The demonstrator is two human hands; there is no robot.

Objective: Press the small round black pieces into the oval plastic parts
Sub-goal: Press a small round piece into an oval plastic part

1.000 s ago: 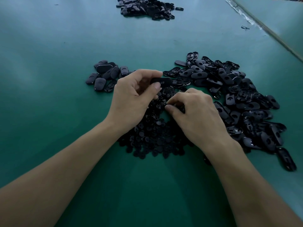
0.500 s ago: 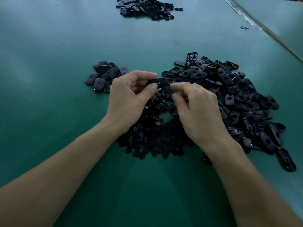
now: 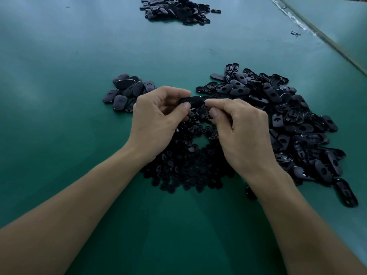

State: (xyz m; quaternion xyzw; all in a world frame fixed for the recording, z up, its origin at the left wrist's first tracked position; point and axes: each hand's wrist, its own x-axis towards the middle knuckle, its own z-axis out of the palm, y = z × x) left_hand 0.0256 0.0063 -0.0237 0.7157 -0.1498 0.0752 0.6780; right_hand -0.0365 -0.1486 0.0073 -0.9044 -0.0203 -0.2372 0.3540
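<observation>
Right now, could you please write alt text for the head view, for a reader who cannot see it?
Left hand and right hand pinch one black oval part above a heap of round pieces on a green table; oval parts lie piled alongside.

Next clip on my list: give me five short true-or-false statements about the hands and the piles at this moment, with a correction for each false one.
1. The left hand holds an oval part above the pile of round pieces. True.
2. The right hand lies flat on the table. False: it is raised, and its curled fingers meet the oval part's right end.
3. The large heap of oval parts lies to the right of the hands. True.
4. The small group of oval parts to the left sits in a box. False: it lies loose on the table.
5. A far pile lies beyond both hands. True.
</observation>
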